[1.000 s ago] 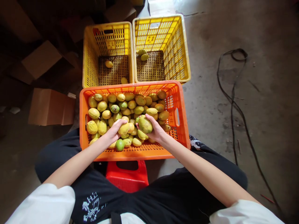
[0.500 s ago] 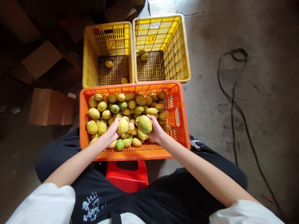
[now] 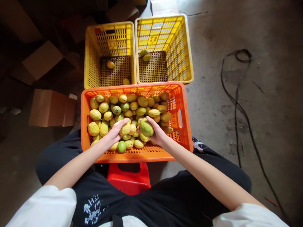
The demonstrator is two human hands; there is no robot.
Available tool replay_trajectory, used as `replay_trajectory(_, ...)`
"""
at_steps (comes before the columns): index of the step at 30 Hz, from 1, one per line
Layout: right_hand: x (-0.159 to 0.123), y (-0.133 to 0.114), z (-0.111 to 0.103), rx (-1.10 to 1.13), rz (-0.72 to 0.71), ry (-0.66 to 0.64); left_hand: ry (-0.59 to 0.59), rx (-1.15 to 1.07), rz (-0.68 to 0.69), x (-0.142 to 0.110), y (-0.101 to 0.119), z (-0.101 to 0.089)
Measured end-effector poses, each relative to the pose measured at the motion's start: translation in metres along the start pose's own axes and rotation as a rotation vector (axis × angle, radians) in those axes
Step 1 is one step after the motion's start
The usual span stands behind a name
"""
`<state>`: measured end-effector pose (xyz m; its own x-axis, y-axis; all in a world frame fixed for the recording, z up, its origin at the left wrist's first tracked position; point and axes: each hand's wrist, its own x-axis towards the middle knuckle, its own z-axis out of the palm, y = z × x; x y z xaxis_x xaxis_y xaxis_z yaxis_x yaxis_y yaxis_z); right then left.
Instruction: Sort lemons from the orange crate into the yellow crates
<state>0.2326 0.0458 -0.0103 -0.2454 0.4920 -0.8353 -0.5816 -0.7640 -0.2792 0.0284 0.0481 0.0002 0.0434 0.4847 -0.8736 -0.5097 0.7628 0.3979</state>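
Observation:
My left hand (image 3: 116, 131) is closed round a yellow lemon (image 3: 125, 129). In my right hand (image 3: 158, 131) is a larger, mostly green lemon (image 3: 146, 127) with yellowish patches, gripped with the thumb on top. Both hands are above the orange crate (image 3: 137, 156), a short gap apart. Many yellow and greenish lemons (image 3: 95, 114) lie heaped in that crate, and a bright green one (image 3: 121, 147) sits near its front wall. The lower fingers of both hands are partly hidden behind the fruit.
Behind the orange crate stand a left yellow crate (image 3: 92, 60) and a right yellow crate (image 3: 178, 47), each with a couple of lemons inside. A red plastic stool (image 3: 129, 184) is between my legs. Cardboard boxes (image 3: 50, 108) lie left; a black cable (image 3: 245, 115) crosses the floor right.
Both lemons have been turned in my fingers, showing different sides. My hands stay at nearly the same place over the orange crate, and the crates have not moved.

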Motion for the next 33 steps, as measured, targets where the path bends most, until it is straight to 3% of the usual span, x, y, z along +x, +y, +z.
replay_trajectory(8,0.004,0.002,-0.008,0.010,0.001,-0.040,-0.026,0.004,0.000,0.004,-0.002,-0.006)
replay_trajectory(19,0.004,0.002,-0.007,0.016,-0.025,0.022,-0.044,0.006,0.035,0.012,-0.009,-0.006)
replay_trajectory(28,0.004,-0.001,-0.006,0.045,0.006,0.007,0.014,-0.045,-0.089,0.010,0.002,0.000)
replay_trajectory(33,0.004,-0.003,-0.005,0.058,0.040,0.068,0.071,-0.085,-0.119,0.006,0.009,0.005)
